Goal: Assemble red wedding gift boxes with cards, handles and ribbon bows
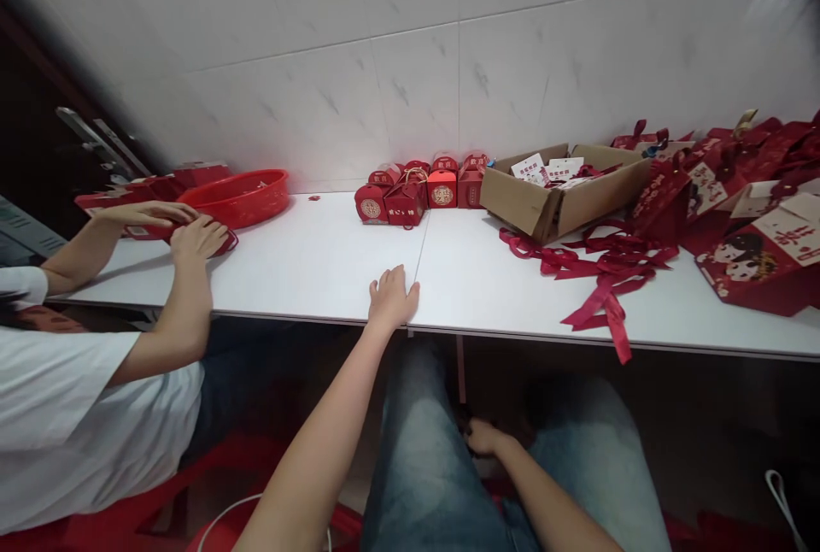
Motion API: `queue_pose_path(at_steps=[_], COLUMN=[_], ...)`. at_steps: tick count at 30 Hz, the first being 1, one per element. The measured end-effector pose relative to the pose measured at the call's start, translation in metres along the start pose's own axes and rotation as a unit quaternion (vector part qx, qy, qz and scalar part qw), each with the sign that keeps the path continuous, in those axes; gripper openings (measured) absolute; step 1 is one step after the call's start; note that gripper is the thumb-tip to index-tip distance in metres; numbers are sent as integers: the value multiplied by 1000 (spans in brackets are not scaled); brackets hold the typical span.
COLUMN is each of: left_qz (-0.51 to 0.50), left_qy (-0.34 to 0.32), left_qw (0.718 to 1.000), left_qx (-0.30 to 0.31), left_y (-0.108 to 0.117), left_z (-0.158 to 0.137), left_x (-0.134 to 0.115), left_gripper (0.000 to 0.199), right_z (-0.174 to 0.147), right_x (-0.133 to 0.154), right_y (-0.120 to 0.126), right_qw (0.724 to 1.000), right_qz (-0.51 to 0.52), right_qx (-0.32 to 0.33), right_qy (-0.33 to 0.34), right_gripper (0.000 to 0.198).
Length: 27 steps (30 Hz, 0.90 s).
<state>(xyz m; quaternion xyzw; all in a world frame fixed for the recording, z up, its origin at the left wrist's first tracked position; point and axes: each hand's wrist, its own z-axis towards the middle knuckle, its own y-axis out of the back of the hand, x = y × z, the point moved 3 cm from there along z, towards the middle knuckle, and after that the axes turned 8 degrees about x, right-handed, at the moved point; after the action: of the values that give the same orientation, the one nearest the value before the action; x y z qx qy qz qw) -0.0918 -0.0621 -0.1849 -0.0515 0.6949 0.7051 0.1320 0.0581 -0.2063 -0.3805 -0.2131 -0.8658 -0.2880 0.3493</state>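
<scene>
My left hand [392,300] rests palm down at the front edge of the white table [320,261], fingers spread and holding nothing. Low between my knees, my right hand [485,437] has its fingers curled in the shadow; what they close on, if anything, is too dark to make out. Beyond my left hand, several small red gift boxes [443,186] stand against the wall. To the right, loose red ribbons [602,266] lie in a heap, one end hanging over the table edge, in front of an open cardboard box [580,206] holding white printed cards [544,169].
At the left, a co-worker's hands [198,237] handle a dark red item beside a red plastic basin [247,200]. Many red gift boxes [759,257] crowd the table's right end. A tiled wall [423,82] runs along the back. A red stool shows below.
</scene>
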Motion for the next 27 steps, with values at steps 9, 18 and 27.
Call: queue_pose_path(at_steps=[9,18,27], left_qz=[14,-78,-185], left_qy=[35,120,212], left_qw=[999,984,945], left_qx=[-30,-104,-167], left_y=[3,8,22], left_z=[63,179,216], left_x=[-4,12,28], left_gripper=[52,111,98], right_z=[-98,-48,-22], right_x=[95,131,107], right_y=[105,271,280], right_qw=[968,893,882], right_qz=[-44,-194,-221], right_qx=[178,-334,-347], right_qy=[171,230,231], right_gripper=[16,20,18])
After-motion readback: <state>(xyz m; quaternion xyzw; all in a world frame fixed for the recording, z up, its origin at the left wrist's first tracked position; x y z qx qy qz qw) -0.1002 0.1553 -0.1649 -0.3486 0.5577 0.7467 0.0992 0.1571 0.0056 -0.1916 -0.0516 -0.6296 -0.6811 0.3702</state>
